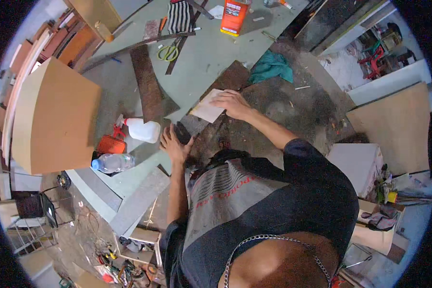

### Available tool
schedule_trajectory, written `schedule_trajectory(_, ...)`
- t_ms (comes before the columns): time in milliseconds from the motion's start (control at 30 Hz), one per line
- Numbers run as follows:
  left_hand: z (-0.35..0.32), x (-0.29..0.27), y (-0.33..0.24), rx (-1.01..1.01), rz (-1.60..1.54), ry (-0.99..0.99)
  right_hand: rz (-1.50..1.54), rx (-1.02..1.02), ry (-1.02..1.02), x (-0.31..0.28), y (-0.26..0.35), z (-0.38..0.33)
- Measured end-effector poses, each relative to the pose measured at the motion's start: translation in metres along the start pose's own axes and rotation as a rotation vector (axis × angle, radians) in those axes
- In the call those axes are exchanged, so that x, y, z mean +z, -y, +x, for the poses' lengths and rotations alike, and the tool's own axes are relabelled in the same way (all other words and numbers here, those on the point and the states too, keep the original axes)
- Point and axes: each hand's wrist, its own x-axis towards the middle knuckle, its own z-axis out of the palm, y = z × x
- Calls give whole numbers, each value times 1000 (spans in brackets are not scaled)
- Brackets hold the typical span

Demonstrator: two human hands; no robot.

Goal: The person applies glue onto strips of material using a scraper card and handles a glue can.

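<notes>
My right hand point(233, 104) is closed on the upper right edge of a pale, flat rectangular piece point(208, 107). The piece lies tilted over a dark brown strip point(228, 79) at the table's near edge. My left hand point(175, 144) rests with spread fingers at the near edge of the table, beside a dark patch of material point(183, 132). Left of that hand lies a white spray bottle point(143, 130) with a red trigger. Farther up the table is a second brown strip point(149, 84). What lies under my right palm is hidden.
On the pale green table point(201, 53) are green-handled scissors point(169, 52), an orange can point(235, 17), a striped cloth point(179, 18) and a teal cloth point(272, 67). A clear bottle point(114, 163), an orange tray point(112, 144) and a large cardboard-coloured box point(62, 117) stand left.
</notes>
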Motion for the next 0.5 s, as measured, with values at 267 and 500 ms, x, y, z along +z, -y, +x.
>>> schedule_trajectory(267,-4,-12,13,32,133,120,-117,-51,20,43,-11,17)
schedule_trajectory(500,-2,-9,13,72,148,82,-134,-23,-29,50,8,-4)
